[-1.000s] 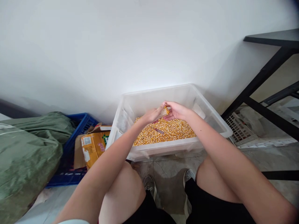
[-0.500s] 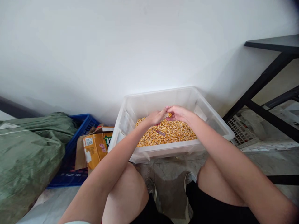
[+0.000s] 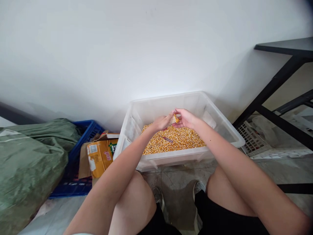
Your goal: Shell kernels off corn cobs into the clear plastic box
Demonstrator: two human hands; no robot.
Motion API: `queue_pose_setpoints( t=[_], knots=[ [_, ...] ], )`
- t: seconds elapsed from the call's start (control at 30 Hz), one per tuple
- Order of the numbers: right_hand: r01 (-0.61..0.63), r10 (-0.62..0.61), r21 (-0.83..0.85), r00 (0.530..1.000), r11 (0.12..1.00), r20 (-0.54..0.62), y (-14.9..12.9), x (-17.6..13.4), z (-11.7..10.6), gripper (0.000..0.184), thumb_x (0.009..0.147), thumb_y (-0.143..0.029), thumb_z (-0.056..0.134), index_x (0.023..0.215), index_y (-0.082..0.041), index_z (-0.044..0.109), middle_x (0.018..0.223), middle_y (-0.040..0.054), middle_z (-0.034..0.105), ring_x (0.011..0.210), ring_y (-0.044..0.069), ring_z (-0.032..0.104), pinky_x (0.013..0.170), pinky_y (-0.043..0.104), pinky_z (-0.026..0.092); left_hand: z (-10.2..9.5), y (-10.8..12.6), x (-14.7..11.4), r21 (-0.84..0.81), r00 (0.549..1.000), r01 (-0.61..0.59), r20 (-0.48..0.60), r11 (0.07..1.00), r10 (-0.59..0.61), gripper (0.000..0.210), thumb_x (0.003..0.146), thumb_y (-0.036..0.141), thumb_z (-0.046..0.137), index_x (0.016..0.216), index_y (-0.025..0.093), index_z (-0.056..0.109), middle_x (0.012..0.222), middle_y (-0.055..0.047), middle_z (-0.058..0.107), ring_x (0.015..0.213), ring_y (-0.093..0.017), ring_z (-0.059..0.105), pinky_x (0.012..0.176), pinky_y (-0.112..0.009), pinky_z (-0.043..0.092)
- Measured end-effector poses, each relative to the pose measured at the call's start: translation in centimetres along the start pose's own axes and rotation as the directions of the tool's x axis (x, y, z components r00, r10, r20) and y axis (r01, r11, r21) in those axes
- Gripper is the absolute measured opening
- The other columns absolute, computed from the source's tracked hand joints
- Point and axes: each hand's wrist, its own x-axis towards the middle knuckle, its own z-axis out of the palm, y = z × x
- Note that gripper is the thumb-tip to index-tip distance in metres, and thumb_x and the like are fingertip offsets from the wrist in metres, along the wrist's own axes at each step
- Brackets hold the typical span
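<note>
The left hand holds a corn cob, probably light and stiff, best gripped along its bare part; the right hand curls loosely, unclosed, by its tip.

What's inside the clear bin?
Loose kernels with a small strip on top. The left hand, holding a cob above them, hides some; whatever lies beneath the top layer is covered.

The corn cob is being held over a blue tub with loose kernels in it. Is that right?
Not quite: the tub is a whitish, see-through plastic, not blue, as the head view shows. The corn cob is indeed held over it, and there are loose kernels in it.
</note>
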Motion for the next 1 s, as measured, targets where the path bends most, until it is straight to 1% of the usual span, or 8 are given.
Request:
queue_pose_setpoints(
  t=[0.1, 0.2, 0.4, 0.5, 0.6, 0.7, 0.87, 1.0],
  knots=[
    [-0.007, 0.005, 0.027, 0.997, 1.0, 0.072, -0.3, -0.3, -0.4, 0.011, 0.093, -0.024, 0.043, 0.098, -0.02, 0.052, 0.068, 0.0047, 0.064, 0.057, 0.019, 0.068, 0.061, 0.031, 0.057, -0.1, 0.0, 0.0, 0.029, 1.0, -0.015, -0.014, 0.999, 0.015, 0.085, 0.083, 0.084, 0.008, 0.06, 0.019, 0.058, 0.058, -0.011, 0.063, 0.055, -0.021, 0.059, 0.061, -0.034, 0.044],
    [0.023, -0.024, 0.02, 0.997, 1.0, 0.074, -0.4, -0.5, -0.5, 0.012, 0.092, -0.016, 0.044, 0.099, -0.021, 0.052, 0.071, 0.0034, 0.065, 0.06, 0.019, 0.069, 0.065, 0.034, 0.057, 0.0, 0.0, 0.1, 0.053, 0.998, -0.018, -0.06, 0.998, 0.022, 0.085, 0.085, 0.081, 0.009, 0.062, 0.018, 0.06, 0.058, -0.011, 0.063, 0.061, -0.022, 0.063, 0.065, -0.033, 0.045],
    [0.077, -0.086, 0.08, 0.989, 0.994, 0.117, -0.4, -0.7, -0.8, 0.014, 0.094, -0.011, 0.044, 0.097, -0.018, 0.056, 0.08, 0.0051, 0.068, 0.067, 0.017, 0.069, 0.077, 0.035, 0.058, 0.3, 0.5, -0.2, 0.185, 0.968, -0.044, -0.234, 0.982, 0.087, 0.089, 0.088, 0.078, 0.007, 0.087, 0.016, 0.072, 0.084, -0.014, 0.072, 0.087, -0.03, 0.068, 0.076, -0.036, 0.046],
    [0.114, -0.132, 0.117, 0.978, 0.987, 0.162, -0.3, -0.5, -1.3, 0.014, 0.095, -0.012, 0.046, 0.096, -0.017, 0.058, 0.085, 0.0057, 0.068, 0.073, 0.016, 0.068, 0.081, 0.036, 0.058, 0.3, 0.7, -0.5, 0.242, 0.952, -0.073, -0.271, 0.968, 0.14, 0.089, 0.091, 0.073, 0.004, 0.105, 0.018, 0.072, 0.097, -0.013, 0.073, 0.098, -0.031, 0.066, 0.081, -0.037, 0.046],
    [0.148, -0.181, 0.157, 0.956, 0.976, 0.229, -0.1, -0.4, -2.1, 0.016, 0.093, -0.009, 0.05, 0.099, -0.019, 0.061, 0.092, 0.0052, 0.068, 0.083, 0.016, 0.068, 0.089, 0.039, 0.057, 0.3, 0.7, -0.8, 0.245, 0.938, -0.146, -0.275, 0.958, 0.213, 0.084, 0.092, 0.071, 0.006, 0.119, 0.02, 0.067, 0.106, -0.012, 0.073, 0.103, -0.03, 0.065, 0.086, -0.037, 0.045],
    [0.164, -0.198, 0.157, 0.951, 0.974, 0.237, -0.2, -0.5, -2.7, 0.022, 0.091, -0.005, 0.051, 0.103, -0.02, 0.063, 0.099, 0.0049, 0.068, 0.087, 0.015, 0.067, 0.096, 0.043, 0.055, 0.3, 0.7, -0.8, 0.168, 0.939, -0.204, -0.246, 0.965, 0.241, 0.079, 0.094, 0.07, 0.011, 0.125, 0.019, 0.063, 0.116, -0.012, 0.07, 0.107, -0.029, 0.064, 0.091, -0.038, 0.044],
    [0.162, -0.185, 0.111, 0.955, 0.98, 0.234, -0.3, -0.6, -2.7, 0.022, 0.092, -0.008, 0.052, 0.107, -0.02, 0.063, 0.098, 0.0046, 0.067, 0.078, 0.014, 0.068, 0.089, 0.039, 0.058, 0.1, 0.8, -0.7, 0.028, 0.965, -0.2, -0.168, 0.979, 0.202, 0.08, 0.092, 0.073, 0.015, 0.134, 0.021, 0.058, 0.132, -0.012, 0.063, 0.116, -0.028, 0.059, 0.098, -0.038, 0.041],
    [0.144, -0.164, 0.104, 0.963, 0.984, 0.215, -0.1, -0.3, -2.3, 0.017, 0.089, -0.003, 0.053, 0.095, -0.017, 0.061, 0.088, 0.0032, 0.065, 0.078, 0.015, 0.068, 0.085, 0.037, 0.059, -0.1, 0.8, -0.5, 0.081, 0.982, -0.116, -0.138, 0.99, 0.126, 0.089, 0.087, 0.079, 0.014, 0.106, 0.015, 0.073, 0.103, -0.015, 0.072, 0.097, -0.029, 0.064, 0.088, -0.038, 0.044]
  ],
)
